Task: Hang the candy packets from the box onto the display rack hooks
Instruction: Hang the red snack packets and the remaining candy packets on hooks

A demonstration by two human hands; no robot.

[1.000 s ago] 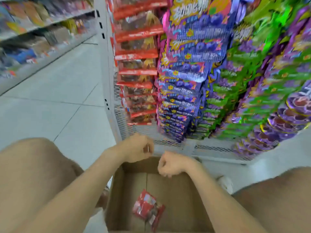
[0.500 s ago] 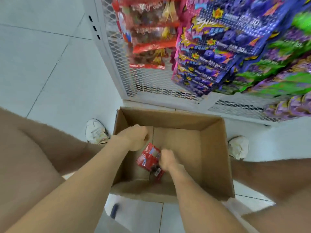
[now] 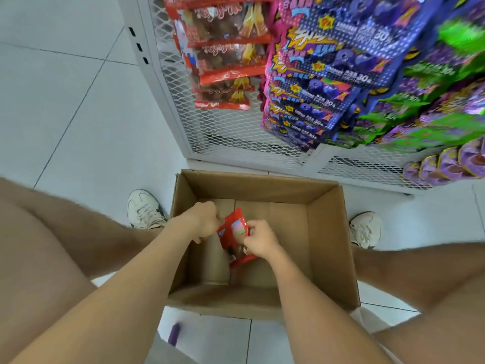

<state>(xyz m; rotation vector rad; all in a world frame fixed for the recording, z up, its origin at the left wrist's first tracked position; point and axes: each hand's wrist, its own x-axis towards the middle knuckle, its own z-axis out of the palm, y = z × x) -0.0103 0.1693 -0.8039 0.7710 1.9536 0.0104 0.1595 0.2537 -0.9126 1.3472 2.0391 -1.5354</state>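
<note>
Hands meet inside an open brown cardboard box (image 3: 325, 232): left hand (image 3: 203, 222) and right hand (image 3: 258, 239) both pinch one glossy red candy packet (image 3: 235, 229), probably to lift it toward the white mesh display rack (image 3: 225, 127).

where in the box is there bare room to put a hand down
The right half of the cardboard box floor is bare, between the right hand and the right wall. The left side is crowded: the left hand and right hand both grip the red packets.
</note>
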